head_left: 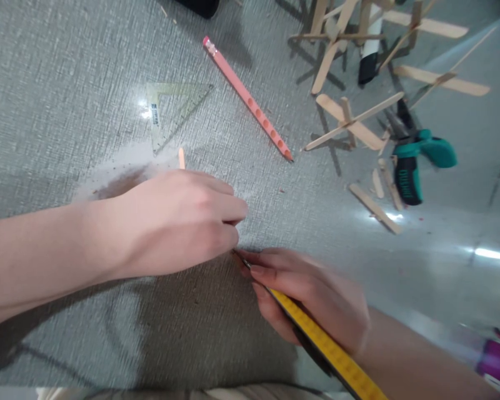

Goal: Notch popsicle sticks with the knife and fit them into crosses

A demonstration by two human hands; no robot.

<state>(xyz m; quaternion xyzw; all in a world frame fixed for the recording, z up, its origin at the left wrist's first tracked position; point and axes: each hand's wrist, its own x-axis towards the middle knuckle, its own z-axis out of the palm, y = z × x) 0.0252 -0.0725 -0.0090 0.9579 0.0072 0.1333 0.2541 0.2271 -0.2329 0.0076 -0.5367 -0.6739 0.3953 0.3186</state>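
Observation:
My left hand point(183, 219) is closed with its fingers curled down near the table. The rounded end of a wooden craft stick point(181, 158) sticks out past its far side; the rest of the stick is hidden under the hand. My right hand point(308, 294) grips a yellow and black utility knife point(325, 344), its fingers close to the narrow metal tip. That tip points up and left, right beside the fingertips of my left hand. Whether the blade touches the stick cannot be seen.
A pink pencil point(250, 101) and a clear set square point(153, 114) lie beyond my hands. At the right are green-handled pliers point(408, 172), stick offcuts point(375, 208), crossed craft-stick pieces point(350, 122) and a black-and-white marker point(369, 61). A purple object point(498, 364) stands lower right.

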